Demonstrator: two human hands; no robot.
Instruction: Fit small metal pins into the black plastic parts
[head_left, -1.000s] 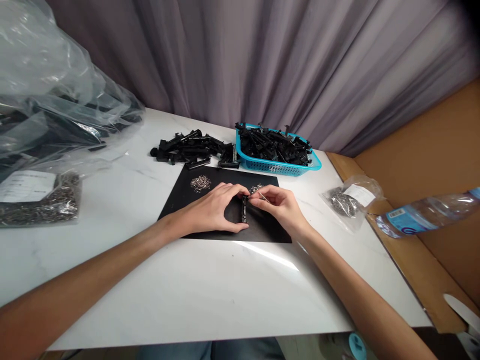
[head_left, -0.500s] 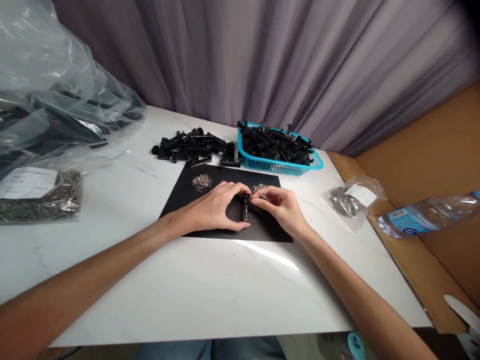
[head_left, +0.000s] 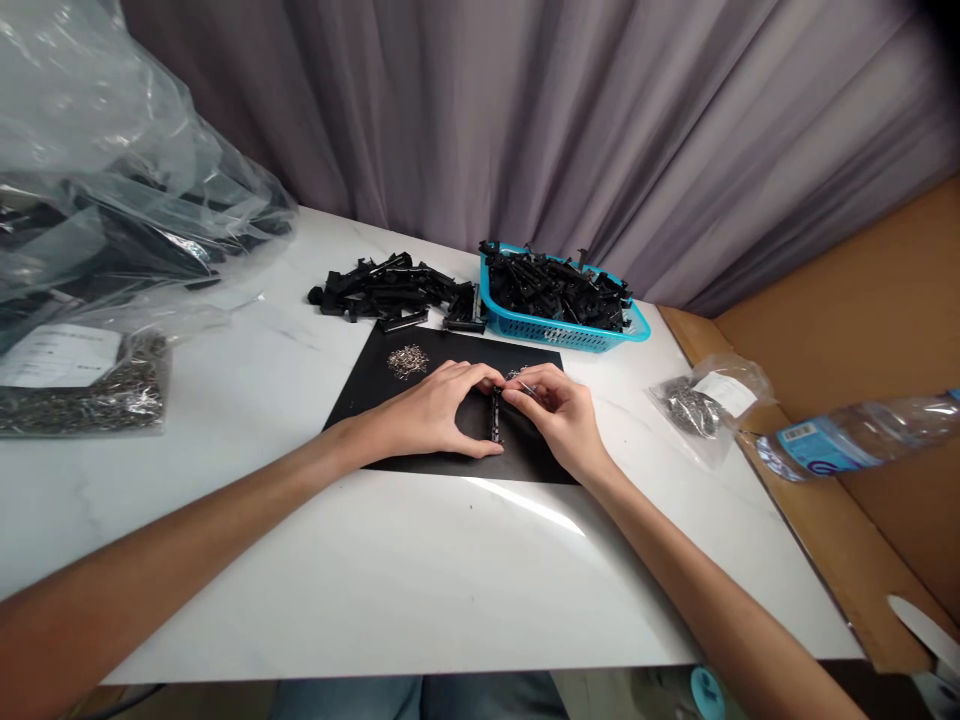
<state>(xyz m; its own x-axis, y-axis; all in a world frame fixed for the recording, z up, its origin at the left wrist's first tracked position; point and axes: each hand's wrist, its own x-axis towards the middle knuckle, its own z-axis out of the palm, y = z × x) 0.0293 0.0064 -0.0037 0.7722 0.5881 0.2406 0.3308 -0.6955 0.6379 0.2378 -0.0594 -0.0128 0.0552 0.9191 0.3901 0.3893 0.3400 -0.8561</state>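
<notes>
My left hand [head_left: 435, 415] pinches a small black plastic bar [head_left: 496, 415] upright between thumb and forefinger, over the black mat [head_left: 375, 385] on the white table. My right hand [head_left: 559, 415] sits just to the bar's right, its fingertips pinched on a thin metal pin at the bar's top end. A little heap of metal pins [head_left: 406, 361] lies on the mat to the left. A second heap sits by my right fingers, partly hidden.
A blue basket [head_left: 634, 325] full of black plastic parts stands behind the mat, a loose pile of black parts [head_left: 390, 292] to its left. Big clear bags [head_left: 97, 200] fill the left side. A small bag of pins [head_left: 694, 403] and a water bottle [head_left: 847, 437] lie right.
Both hands stay on the bar; my right fingers have shifted slightly closer onto its top end. The view has drifted a little.
</notes>
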